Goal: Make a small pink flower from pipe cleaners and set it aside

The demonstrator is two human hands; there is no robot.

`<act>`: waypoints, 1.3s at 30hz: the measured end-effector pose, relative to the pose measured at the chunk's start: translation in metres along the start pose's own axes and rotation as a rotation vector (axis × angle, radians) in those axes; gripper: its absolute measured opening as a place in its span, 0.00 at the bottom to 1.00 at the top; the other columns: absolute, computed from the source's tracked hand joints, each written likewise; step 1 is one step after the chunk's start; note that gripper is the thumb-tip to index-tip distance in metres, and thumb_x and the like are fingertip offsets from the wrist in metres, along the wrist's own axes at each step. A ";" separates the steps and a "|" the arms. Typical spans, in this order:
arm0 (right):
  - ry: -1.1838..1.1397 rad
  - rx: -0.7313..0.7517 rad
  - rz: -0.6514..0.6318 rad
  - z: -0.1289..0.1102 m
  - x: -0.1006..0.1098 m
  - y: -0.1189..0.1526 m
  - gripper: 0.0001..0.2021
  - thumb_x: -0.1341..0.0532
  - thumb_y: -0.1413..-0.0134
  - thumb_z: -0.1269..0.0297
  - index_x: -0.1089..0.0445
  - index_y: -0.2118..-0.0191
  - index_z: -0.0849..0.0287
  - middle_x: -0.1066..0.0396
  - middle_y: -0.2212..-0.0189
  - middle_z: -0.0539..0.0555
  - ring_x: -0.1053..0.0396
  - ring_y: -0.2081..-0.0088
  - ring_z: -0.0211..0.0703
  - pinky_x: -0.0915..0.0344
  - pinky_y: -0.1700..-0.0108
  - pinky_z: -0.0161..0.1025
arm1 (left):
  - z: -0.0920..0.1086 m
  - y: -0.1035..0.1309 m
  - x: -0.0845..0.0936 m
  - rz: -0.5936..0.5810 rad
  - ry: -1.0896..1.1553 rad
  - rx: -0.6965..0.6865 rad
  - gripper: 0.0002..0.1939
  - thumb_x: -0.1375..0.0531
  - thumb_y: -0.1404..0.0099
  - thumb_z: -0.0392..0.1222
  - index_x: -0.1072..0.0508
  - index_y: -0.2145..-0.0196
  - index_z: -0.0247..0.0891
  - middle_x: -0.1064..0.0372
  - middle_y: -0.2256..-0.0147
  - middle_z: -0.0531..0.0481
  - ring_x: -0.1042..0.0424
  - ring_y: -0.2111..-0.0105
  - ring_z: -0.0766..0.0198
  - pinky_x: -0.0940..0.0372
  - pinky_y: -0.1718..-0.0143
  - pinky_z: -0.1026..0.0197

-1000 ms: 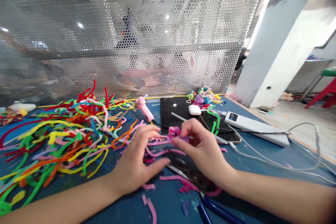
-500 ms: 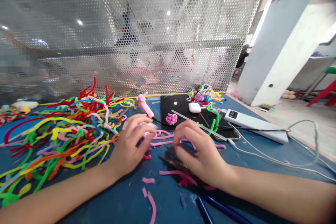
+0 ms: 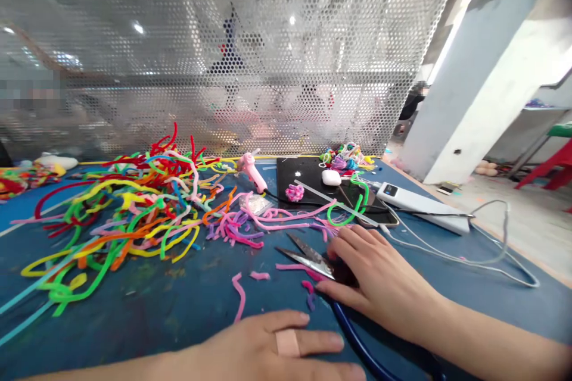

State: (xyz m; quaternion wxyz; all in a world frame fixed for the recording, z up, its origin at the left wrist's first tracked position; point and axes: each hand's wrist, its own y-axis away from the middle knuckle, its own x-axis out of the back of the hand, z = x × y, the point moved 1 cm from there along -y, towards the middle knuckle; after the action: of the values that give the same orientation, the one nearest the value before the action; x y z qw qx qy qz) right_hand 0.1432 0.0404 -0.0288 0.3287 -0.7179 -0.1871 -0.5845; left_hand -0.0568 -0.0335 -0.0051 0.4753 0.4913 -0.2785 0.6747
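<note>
My right hand (image 3: pixel 373 271) is closed around the middle of a pair of scissors (image 3: pixel 313 258) lying on the table. The dark blades are spread apart and point left; blue handles (image 3: pixel 360 339) run out below the hand. My left hand (image 3: pixel 272 348) is low at the front, fingers stretched and apart, holding nothing, with a beige band on one finger. Short pink pipe cleaner pieces (image 3: pixel 240 297) lie between the hands and the blades. Beyond the blades is a bunch of pink and purple pipe cleaners (image 3: pixel 235 229).
A tangled heap of coloured pipe cleaners (image 3: pixel 134 202) covers the left. Farther back are a pink glue gun (image 3: pixel 253 172), a pink fuzzy ball (image 3: pixel 294 192), a white earbud case (image 3: pixel 331 178) and a phone (image 3: pixel 384 214). A white power bank (image 3: pixel 424 208) with cables lies right; a perforated metal panel (image 3: pixel 250 71) stands behind.
My left hand has come down and toward me, away from the pipe cleaners. My right hand has moved slightly right and lower, onto the scissors, whose blades now show more fully.
</note>
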 end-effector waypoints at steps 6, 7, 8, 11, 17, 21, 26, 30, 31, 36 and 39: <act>0.018 0.013 0.048 0.016 -0.001 0.022 0.10 0.44 0.41 0.57 0.35 0.68 0.56 0.34 0.69 0.55 0.36 0.64 0.50 0.35 0.61 0.50 | -0.024 0.034 0.001 0.117 -0.044 0.154 0.36 0.44 0.36 0.56 0.52 0.35 0.49 0.52 0.36 0.52 0.50 0.36 0.54 0.55 0.35 0.49; 0.025 -0.007 0.050 0.023 -0.002 0.024 0.11 0.45 0.40 0.56 0.35 0.68 0.56 0.35 0.69 0.55 0.36 0.65 0.50 0.36 0.61 0.50 | -0.031 0.041 0.001 0.148 -0.063 0.192 0.37 0.44 0.36 0.57 0.53 0.35 0.49 0.51 0.36 0.50 0.49 0.36 0.53 0.55 0.36 0.49; 0.035 -0.026 0.052 0.030 -0.003 0.025 0.13 0.46 0.40 0.54 0.35 0.69 0.56 0.35 0.70 0.55 0.36 0.66 0.49 0.36 0.62 0.50 | -0.038 0.046 0.001 0.176 -0.082 0.227 0.36 0.45 0.36 0.56 0.53 0.35 0.48 0.50 0.36 0.49 0.48 0.37 0.53 0.54 0.36 0.49; 0.055 -0.060 0.083 0.046 0.000 0.022 0.17 0.47 0.41 0.48 0.37 0.70 0.57 0.36 0.70 0.55 0.37 0.67 0.49 0.36 0.62 0.50 | -0.051 0.063 -0.001 0.317 -0.192 0.286 0.24 0.48 0.31 0.47 0.40 0.39 0.43 0.39 0.40 0.48 0.42 0.39 0.57 0.47 0.39 0.52; -0.043 0.196 0.092 -0.008 0.027 -0.032 0.09 0.45 0.40 0.58 0.34 0.62 0.58 0.33 0.61 0.57 0.36 0.59 0.48 0.37 0.57 0.44 | -0.056 0.099 0.008 0.850 -0.523 0.354 0.09 0.45 0.34 0.36 0.24 0.65 0.40 0.24 0.61 0.47 0.29 0.54 0.58 0.36 0.51 0.55; -0.174 0.289 -0.026 -0.076 0.024 -0.104 0.05 0.45 0.41 0.70 0.32 0.63 0.59 0.30 0.62 0.55 0.32 0.63 0.41 0.39 0.61 0.36 | -0.073 0.126 0.022 1.172 -0.524 0.543 0.08 0.47 0.33 0.34 0.28 0.61 0.39 0.28 0.59 0.46 0.31 0.54 0.59 0.36 0.51 0.53; -0.248 0.103 -0.032 -0.130 -0.012 -0.184 0.09 0.46 0.42 0.68 0.29 0.61 0.64 0.26 0.64 0.61 0.29 0.63 0.46 0.40 0.65 0.37 | -0.087 0.143 0.027 1.411 -0.352 0.627 0.10 0.49 0.33 0.33 0.33 0.57 0.38 0.31 0.58 0.46 0.29 0.57 0.61 0.31 0.56 0.57; -0.307 0.061 -0.001 -0.138 -0.031 -0.214 0.12 0.44 0.43 0.64 0.29 0.60 0.66 0.26 0.61 0.65 0.29 0.62 0.49 0.40 0.65 0.38 | -0.084 0.139 0.027 1.445 -0.264 0.543 0.12 0.50 0.34 0.31 0.36 0.54 0.39 0.34 0.55 0.45 0.31 0.53 0.61 0.33 0.51 0.54; -0.330 0.069 0.004 -0.136 -0.034 -0.218 0.10 0.43 0.44 0.63 0.28 0.62 0.64 0.26 0.62 0.63 0.30 0.62 0.48 0.41 0.65 0.37 | -0.084 0.136 0.028 1.439 -0.246 0.517 0.14 0.50 0.35 0.30 0.37 0.54 0.40 0.35 0.54 0.45 0.32 0.52 0.61 0.33 0.50 0.54; -0.467 0.128 0.029 -0.125 -0.034 -0.228 0.05 0.40 0.49 0.67 0.29 0.73 0.61 0.27 0.71 0.55 0.32 0.66 0.43 0.43 0.65 0.36 | -0.112 0.115 0.035 1.169 -0.303 0.599 0.30 0.47 0.44 0.24 0.45 0.44 0.38 0.46 0.42 0.39 0.46 0.39 0.56 0.44 0.40 0.49; -0.598 0.164 0.041 -0.117 -0.025 -0.226 0.07 0.41 0.49 0.68 0.32 0.75 0.62 0.30 0.75 0.53 0.33 0.68 0.41 0.43 0.65 0.36 | -0.137 0.107 0.037 1.077 -0.246 0.647 0.34 0.42 0.45 0.29 0.48 0.41 0.33 0.43 0.42 0.34 0.42 0.41 0.50 0.42 0.43 0.47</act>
State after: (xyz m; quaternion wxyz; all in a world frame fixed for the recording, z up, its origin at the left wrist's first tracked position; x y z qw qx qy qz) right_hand -0.0944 0.1237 0.0163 0.3277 -0.8328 -0.3073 -0.3236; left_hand -0.2118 0.0537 -0.0102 -0.1381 0.4748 -0.3213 0.8076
